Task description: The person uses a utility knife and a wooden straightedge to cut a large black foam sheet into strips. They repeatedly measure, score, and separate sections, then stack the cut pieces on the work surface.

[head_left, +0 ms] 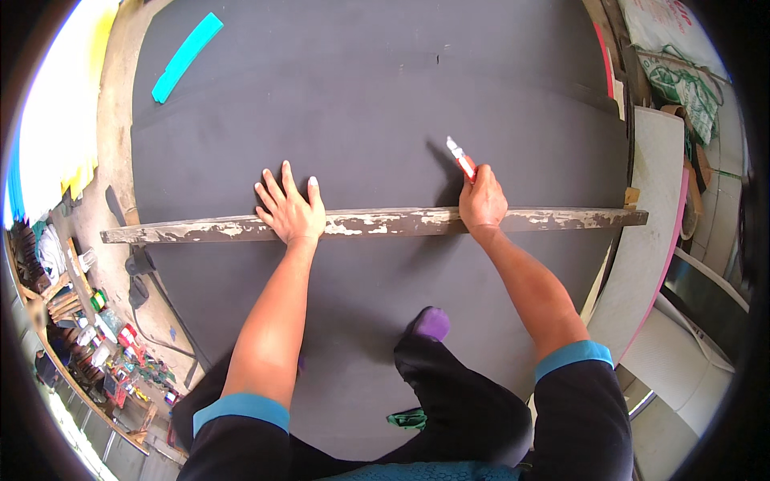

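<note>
A long, straight wooden strip (pixel 385 222) with flaking dark paint lies crosswise over a large dark grey sheet (pixel 361 120). My left hand (pixel 292 212) presses on the strip, its fingers spread and reaching past the far edge onto the sheet. To the right, my right hand (pixel 483 200) is closed round a red-and-white pen-shaped tool (pixel 461 159), its pale tip pointing away from me and to the left. That hand is over the strip; whether it rests on it I cannot tell. The tool casts a shadow on the sheet.
A turquoise strip (pixel 188 58) lies at the sheet's far left. Cluttered tools and bottles (pixel 120 353) stand at the left, with a black cable (pixel 156 321) beside the sheet. Pale padded panels (pixel 658 184) and sacks (pixel 678 80) line the right. My purple-socked foot (pixel 433 322) is on the sheet.
</note>
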